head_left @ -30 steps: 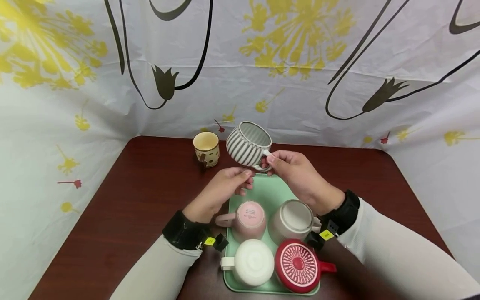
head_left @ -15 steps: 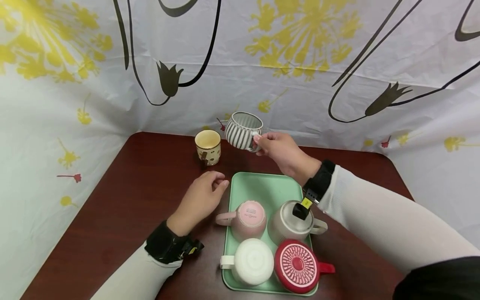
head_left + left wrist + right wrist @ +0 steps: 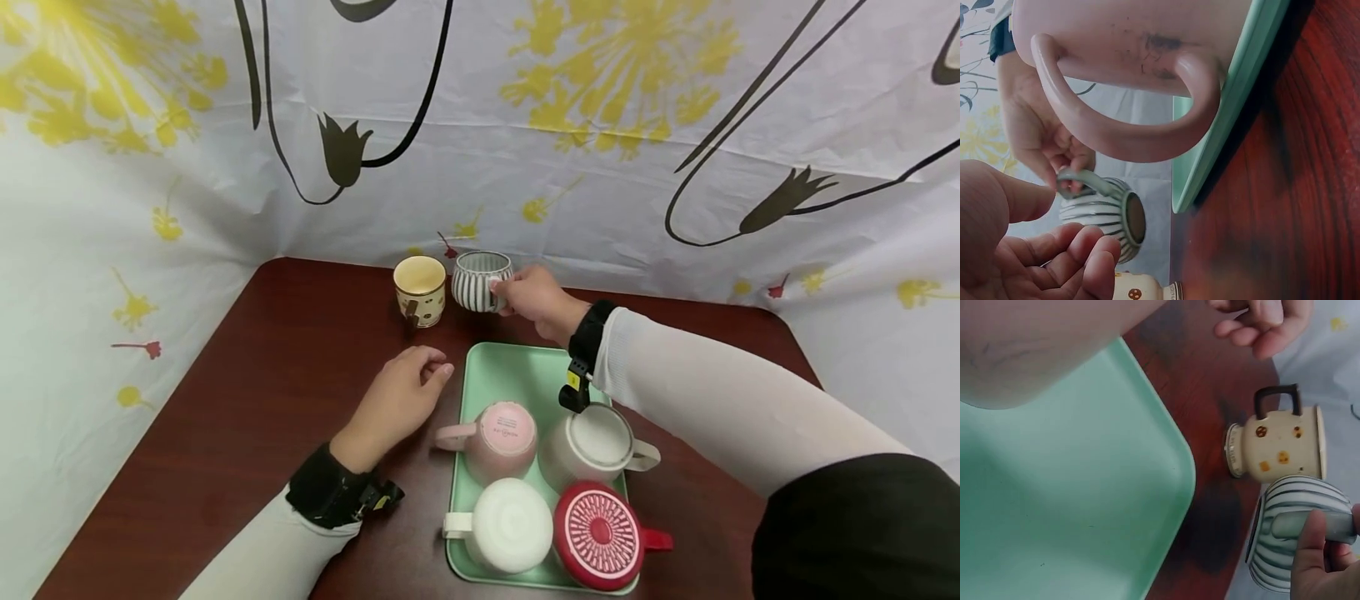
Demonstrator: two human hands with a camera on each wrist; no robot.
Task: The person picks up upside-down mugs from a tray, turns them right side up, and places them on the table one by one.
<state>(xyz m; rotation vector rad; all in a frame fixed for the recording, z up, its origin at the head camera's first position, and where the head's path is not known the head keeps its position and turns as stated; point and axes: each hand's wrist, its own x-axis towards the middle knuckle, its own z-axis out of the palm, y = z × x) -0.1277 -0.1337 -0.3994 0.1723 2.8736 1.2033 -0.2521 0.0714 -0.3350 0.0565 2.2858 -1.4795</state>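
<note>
My right hand (image 3: 536,300) pinches the handle of a round mug (image 3: 472,287) with grey and white stripes. The mug is upright, mouth upward, close over the back of the table. Just left of it stands a cream mug (image 3: 422,300) with brown spots and a dark brown handle; in the right wrist view the striped mug (image 3: 1275,559) overlaps its rim side. My left hand (image 3: 393,400) holds nothing, fingers loosely curled, left of the green tray (image 3: 510,367). In the left wrist view the pink mug's handle (image 3: 1122,140) looms near that hand.
Upside down on the tray's near part sit a pink mug (image 3: 501,446), an off-white mug (image 3: 592,446), a white mug (image 3: 510,525) and a red mug (image 3: 600,533). Their handles stick out past the tray's sides. A patterned cloth (image 3: 600,192) hangs behind the dark table (image 3: 262,375).
My right hand has carried the striped mug back and left from above the tray, then lowered it beside the cream mug. My left hand has drawn away to the left.
</note>
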